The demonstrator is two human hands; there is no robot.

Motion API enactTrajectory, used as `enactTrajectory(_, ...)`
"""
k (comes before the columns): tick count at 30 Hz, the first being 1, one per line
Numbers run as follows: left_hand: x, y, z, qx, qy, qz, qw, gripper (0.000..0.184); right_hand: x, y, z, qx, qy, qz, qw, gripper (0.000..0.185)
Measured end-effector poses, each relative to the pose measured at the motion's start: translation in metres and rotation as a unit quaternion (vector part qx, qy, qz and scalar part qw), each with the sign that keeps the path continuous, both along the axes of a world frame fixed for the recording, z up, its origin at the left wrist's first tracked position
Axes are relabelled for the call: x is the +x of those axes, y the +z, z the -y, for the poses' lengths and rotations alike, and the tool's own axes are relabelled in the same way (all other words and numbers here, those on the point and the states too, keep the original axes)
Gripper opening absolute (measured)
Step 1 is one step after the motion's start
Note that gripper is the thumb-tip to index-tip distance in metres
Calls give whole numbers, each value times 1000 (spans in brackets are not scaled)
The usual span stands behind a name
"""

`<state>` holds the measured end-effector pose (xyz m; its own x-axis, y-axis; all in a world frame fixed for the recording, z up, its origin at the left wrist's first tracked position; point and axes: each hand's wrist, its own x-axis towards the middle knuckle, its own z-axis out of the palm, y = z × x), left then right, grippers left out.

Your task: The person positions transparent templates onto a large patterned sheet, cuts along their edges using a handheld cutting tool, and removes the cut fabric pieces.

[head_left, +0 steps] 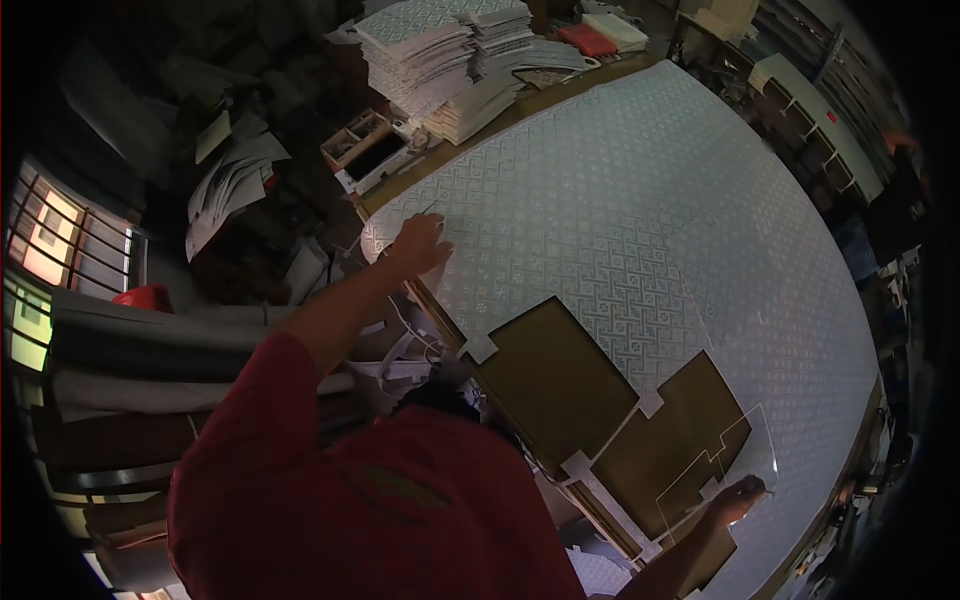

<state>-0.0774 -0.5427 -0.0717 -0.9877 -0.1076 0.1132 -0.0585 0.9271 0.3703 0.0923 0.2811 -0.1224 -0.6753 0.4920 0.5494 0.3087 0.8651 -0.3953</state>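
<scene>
A pale patterned fabric (600, 200), printed with a grey-blue lattice, covers most of the long table. My left hand (422, 245) rests on its left edge with fingers bent and apart; a thin line by the fingertips is too small to name. Near the table's front right, my right hand (740, 500) is closed on a clear plastic template (752, 455) with a pale stepped outline. The template lies partly over the fabric and partly over a brown cut-out opening (690, 420). A larger brown opening (560, 375) lies between my hands, with narrow fabric strips around the openings.
Tall stacks of cut patterned pieces (430, 60) stand at the far end beside a wooden box (365, 145) with compartments. A red bundle (587, 40) lies farther back. Fabric rolls (150, 340) fill the left side below a barred window (70, 240). Shelving (815, 120) runs along the right.
</scene>
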Motion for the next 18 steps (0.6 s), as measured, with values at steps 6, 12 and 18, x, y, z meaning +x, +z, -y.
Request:
enactTrajectory(6,-21,11,1,6,72,72,995,56,-109,32,137,-9,218,16,976,24)
enactTrajectory(12,-44,-1,25,-6,92,132,987,61,-189,43,211,27,268,105,957,33)
enactTrajectory(18,-54,21,77,255,146,196,936,59,-248,35,235,54,306,191,931,36)
